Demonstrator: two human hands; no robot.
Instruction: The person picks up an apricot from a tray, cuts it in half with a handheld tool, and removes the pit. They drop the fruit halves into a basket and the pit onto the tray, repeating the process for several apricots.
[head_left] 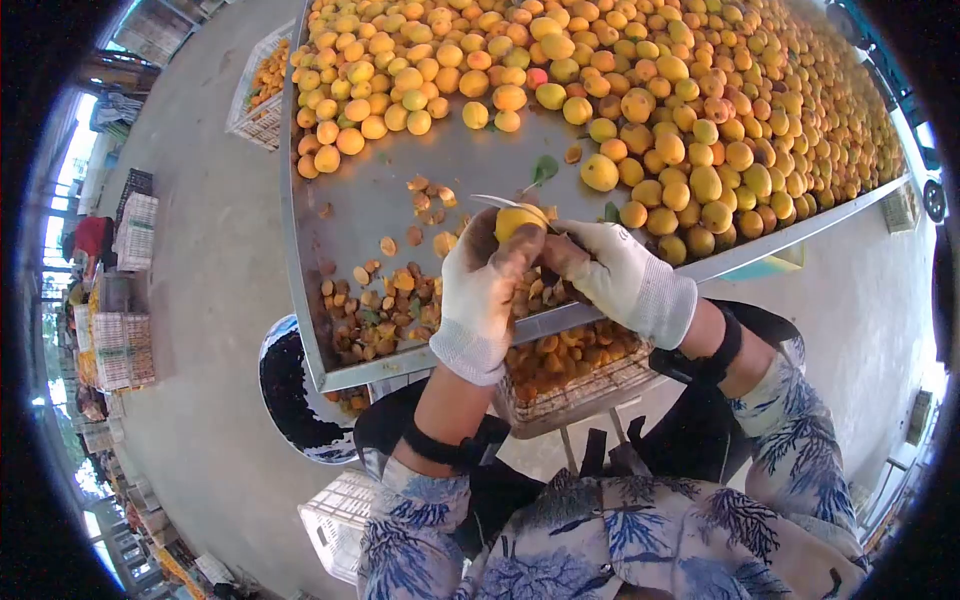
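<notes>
A yellow apricot [509, 221] is held in my left hand [478, 283], its gloved fingers closed around it over the near edge of the metal table [420, 160]. My right hand [622, 275], in a white glove with darkly stained fingertips, grips a knife. The thin curved knife blade [492, 201] lies across the top of the apricot, its tip pointing left. The knife's handle is mostly hidden inside my right fingers. Below my hands, apricot pits [400, 300] and scraps lie on the tabletop.
Many whole apricots [700, 130] cover the table's far and right parts. Under its front edge, a plastic crate [590, 388] holds opened apricots. A bucket with dark contents [300, 390] stands at the left, near a white crate [340, 520]. Another apricot crate [255, 110] is on the floor.
</notes>
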